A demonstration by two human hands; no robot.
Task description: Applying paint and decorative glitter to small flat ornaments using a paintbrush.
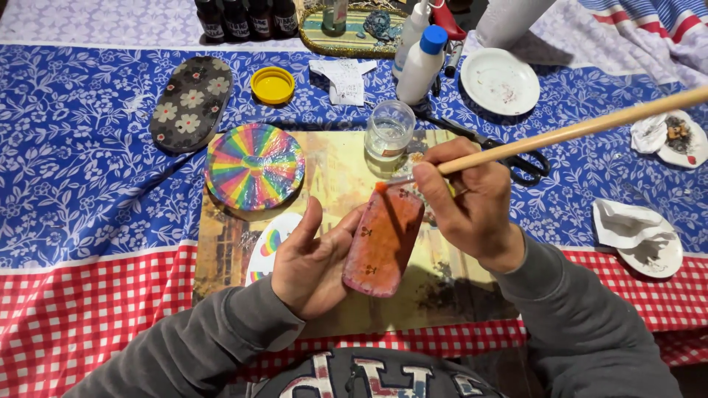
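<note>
The left hand (313, 262) cradles an oblong orange-red plaque (383, 239) from below, palm up, fingers loosely curled along its left edge and thumb raised free of it. The plaque hangs tilted just above a picture-printed mat (339, 177) on the table. The right hand (468, 203) pinches a long wooden brush (575, 131) between thumb and fingertips, closed firmly on the handle, with the orange-tipped bristles touching the plaque's upper left corner.

Most of the plaque's face already looks coated in orange-red (2 small dark motifs show through it), and the colour seems thinner and patchier toward the top, so I judge the painting well along, with that upper end left to cover.

Near the work sit a rainbow-striped disc (254, 166), a clear jar of water (389, 129), a yellow lid (272, 85), a dark flowered oval piece (192, 103), scissors (509, 155) and 2 white glue bottles (422, 63).
</note>
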